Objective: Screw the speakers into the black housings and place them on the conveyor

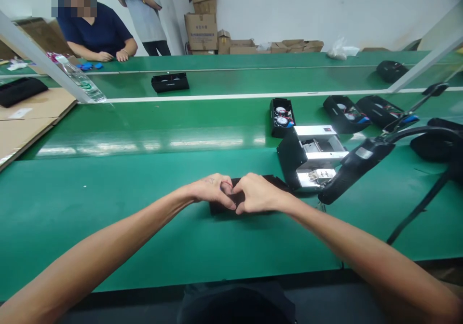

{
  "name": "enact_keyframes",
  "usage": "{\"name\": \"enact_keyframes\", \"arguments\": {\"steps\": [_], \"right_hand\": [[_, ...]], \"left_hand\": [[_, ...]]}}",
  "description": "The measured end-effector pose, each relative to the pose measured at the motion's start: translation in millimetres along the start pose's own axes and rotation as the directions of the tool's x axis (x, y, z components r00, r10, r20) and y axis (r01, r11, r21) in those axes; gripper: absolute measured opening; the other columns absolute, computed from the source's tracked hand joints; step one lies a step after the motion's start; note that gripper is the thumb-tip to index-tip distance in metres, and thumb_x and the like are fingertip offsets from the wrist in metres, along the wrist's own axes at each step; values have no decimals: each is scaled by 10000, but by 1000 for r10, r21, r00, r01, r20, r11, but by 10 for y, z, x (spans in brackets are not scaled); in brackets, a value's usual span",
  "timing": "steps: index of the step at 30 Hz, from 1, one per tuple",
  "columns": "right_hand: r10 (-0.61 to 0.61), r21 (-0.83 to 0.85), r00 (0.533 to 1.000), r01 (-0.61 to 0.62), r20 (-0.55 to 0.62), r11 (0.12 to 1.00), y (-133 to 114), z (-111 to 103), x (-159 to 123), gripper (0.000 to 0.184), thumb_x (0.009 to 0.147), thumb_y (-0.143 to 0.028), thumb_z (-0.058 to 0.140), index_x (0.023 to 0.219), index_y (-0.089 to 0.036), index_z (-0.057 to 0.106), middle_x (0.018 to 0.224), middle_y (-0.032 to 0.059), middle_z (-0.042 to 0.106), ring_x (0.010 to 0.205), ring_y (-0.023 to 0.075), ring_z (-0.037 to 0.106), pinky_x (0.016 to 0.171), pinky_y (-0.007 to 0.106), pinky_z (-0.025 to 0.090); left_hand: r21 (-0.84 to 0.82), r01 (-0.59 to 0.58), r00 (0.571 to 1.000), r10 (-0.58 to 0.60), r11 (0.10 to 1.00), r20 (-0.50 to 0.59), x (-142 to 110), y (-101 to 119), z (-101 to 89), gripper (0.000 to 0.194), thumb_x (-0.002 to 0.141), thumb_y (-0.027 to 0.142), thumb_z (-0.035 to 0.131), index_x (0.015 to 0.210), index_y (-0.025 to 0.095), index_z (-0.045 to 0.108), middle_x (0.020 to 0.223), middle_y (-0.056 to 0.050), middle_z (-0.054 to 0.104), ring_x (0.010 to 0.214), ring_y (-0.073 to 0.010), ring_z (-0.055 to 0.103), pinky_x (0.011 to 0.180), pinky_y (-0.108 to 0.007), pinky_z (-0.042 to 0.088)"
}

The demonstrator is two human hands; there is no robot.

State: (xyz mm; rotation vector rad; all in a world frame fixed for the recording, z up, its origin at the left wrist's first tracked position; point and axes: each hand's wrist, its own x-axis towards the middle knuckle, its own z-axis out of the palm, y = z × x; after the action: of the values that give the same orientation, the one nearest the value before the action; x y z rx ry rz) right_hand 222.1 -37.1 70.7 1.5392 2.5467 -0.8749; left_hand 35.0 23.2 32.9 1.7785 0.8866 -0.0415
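A black speaker housing (217,209) lies on the green mat in front of me, mostly covered by my hands. My left hand (213,189) is over its left part, with thumb and fingers curled inward. A bit of red wire (227,183) shows by those fingers. From the other side, my right hand (255,194) reaches into the middle of the housing, its fingers bent and its thumb close to my left thumb. Whatever small part the fingers pinch is hidden behind them. To the right of the housing stands a black and silver machine (318,155).
Beyond the machine sit open black housings with round speakers and wires (282,116). A black flexible-arm lamp (358,165) hangs at right. Cardboard (36,116) and a bottle (81,80) are at left. Two people (97,30) are across the bench.
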Motion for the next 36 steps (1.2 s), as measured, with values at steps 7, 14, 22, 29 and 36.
{"name": "enact_keyframes", "arguments": {"steps": [7,14,22,29,36], "right_hand": [[-13,34,495,85,-869,996,234,415,-1086,313,935,-174,681,1228,-279,719,1156,75,756,1057,265,706,955,441,569],[466,442,-18,-351,-884,825,1141,522,-1503,590,924,-567,649,1348,-160,605,1321,194,612,1193,369,604,972,588,526],[640,624,99,378,-762,684,1123,490,-1336,253,849,-325,755,1010,-227,585,597,-74,595,486,140,540,536,304,474],[509,334,-177,569,-842,751,897,-58,-1352,332,860,-257,750,1104,-254,525,566,-123,533,433,113,478,497,278,424],[513,469,64,511,-856,720,911,-39,-1207,260,882,-241,768,1027,-237,552,521,-119,547,406,108,483,492,286,425]], "left_hand": [[511,-256,890,406,820,-206,-374,-220,632,115,673,171,825,709,248,746,982,-25,673,1414,-399,416,1150,-615,277],[642,-268,810,529,719,-254,-452,-357,798,143,707,109,735,721,251,723,930,-10,654,1401,-382,457,1159,-640,296],[721,-260,731,618,643,-288,-376,-491,771,134,741,164,716,709,294,718,891,-11,667,1347,-376,512,1077,-596,351],[777,-236,682,669,584,-296,-134,-513,702,105,775,234,725,684,287,728,908,-29,690,1310,-375,547,1048,-551,392],[776,-236,724,638,585,-261,-19,-497,657,79,794,255,730,728,294,749,950,-26,694,1311,-385,543,1043,-587,383]]}}
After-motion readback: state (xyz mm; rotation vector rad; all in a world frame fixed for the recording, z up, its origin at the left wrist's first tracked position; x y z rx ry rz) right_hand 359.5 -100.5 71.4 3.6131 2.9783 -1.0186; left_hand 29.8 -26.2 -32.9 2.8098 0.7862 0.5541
